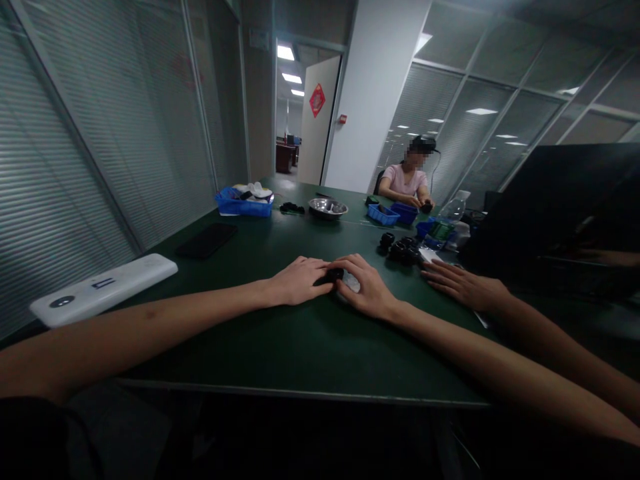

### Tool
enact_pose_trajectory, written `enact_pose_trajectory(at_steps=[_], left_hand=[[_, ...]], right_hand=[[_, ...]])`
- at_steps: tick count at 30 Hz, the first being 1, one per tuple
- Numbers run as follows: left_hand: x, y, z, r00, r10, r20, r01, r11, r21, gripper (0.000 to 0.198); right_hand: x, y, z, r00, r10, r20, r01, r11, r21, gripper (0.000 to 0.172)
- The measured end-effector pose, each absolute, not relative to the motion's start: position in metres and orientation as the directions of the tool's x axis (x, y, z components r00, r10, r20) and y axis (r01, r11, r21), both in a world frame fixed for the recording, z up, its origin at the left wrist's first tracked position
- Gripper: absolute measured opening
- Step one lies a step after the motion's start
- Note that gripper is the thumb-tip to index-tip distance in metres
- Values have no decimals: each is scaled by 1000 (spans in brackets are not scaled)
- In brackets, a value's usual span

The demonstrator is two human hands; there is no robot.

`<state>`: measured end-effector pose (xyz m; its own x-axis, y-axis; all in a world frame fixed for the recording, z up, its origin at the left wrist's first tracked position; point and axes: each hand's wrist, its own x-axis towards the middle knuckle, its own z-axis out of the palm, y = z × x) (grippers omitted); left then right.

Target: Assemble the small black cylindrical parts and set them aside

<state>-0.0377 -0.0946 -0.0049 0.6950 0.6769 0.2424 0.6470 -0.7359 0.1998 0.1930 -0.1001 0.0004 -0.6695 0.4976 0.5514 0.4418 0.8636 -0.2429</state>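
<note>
In the middle of the dark green table (280,347), my left hand (299,280) and my right hand (367,287) meet around a small, dark black part (336,274). My left thumb and fingers close on its left side. The fingers of my right hand curl over it from the right, partly hiding it. Under my right palm shows a whitish, see-through piece (352,281); its kind I cannot make out. Several round black parts (403,250) lie clustered beyond my right hand.
Another person's hand (465,283) rests flat at the right, by white paper (431,256) and a plastic bottle (447,223). A white device (105,287) and black phone (207,240) lie left. Behind are blue baskets (245,205), a metal bowl (327,209) and a seated person (406,180).
</note>
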Motion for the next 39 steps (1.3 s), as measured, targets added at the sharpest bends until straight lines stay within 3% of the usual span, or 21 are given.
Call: enact_pose_trajectory(at_steps=[6, 12, 18, 26, 31, 35, 39], left_hand=[[-39, -92, -8, 696, 675, 246, 646, -738, 197, 49], [-39, -90, -11, 697, 665, 268, 641, -745, 184, 46], [-39, -91, -10, 691, 676, 255, 654, -736, 178, 51], [-39, -92, -7, 690, 682, 242, 656, -731, 189, 49], [-40, -90, -10, 693, 677, 247, 648, -736, 198, 52], [-40, -90, -11, 696, 673, 248, 644, -739, 197, 49], [-40, -89, -12, 693, 675, 251, 649, -737, 191, 52]], right_hand=[[193, -100, 0, -613, 559, 558, 520, 818, -247, 29], [194, -100, -1, -670, 504, 545, 440, 861, -256, 34], [194, -98, -1, -605, 579, 547, 534, 805, -260, 30], [193, -102, 2, -625, 562, 541, 510, 819, -262, 33], [193, -103, 4, -626, 561, 542, 502, 822, -270, 26], [193, -103, 4, -659, 525, 538, 454, 848, -273, 31], [193, -102, 3, -615, 568, 546, 496, 818, -292, 31]])
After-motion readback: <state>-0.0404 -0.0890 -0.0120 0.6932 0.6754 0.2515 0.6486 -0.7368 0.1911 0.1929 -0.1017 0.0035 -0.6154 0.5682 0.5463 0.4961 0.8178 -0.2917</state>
